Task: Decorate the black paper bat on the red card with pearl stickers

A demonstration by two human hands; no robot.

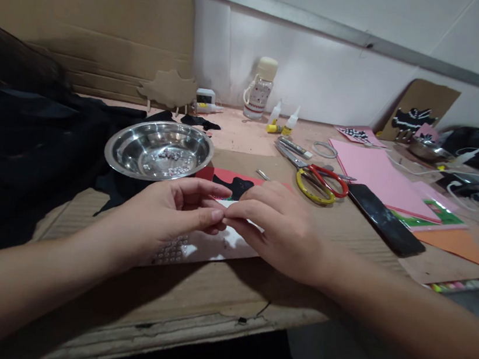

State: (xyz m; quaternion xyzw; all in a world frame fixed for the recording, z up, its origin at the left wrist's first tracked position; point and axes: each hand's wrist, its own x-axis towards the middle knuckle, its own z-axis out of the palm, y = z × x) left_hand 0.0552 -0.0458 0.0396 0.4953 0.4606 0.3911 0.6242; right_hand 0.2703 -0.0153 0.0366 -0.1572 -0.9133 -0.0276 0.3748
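Observation:
My left hand [182,210] and my right hand [279,229] meet fingertip to fingertip above a white sheet [208,246]. Both are closed in a pinch; whatever lies between the fingertips is too small to make out. Rows of small clear gems [172,251] sit on the left part of the sheet, under my left hand. Just behind the hands, partly covered by them, is a black cut-out shape [238,186] on red paper [222,173]. A shiny metal bowl [159,151] with small sparkling pieces in it stands beyond my left hand.
Red-and-yellow-handled scissors [316,181] and a black phone [386,219] lie to the right. Pink sheets [381,177] are farther right. A bottle [260,88] and glue bottles [290,121] stand near the wall. Black fabric [17,156] covers the left. The table's front edge [184,334] is close.

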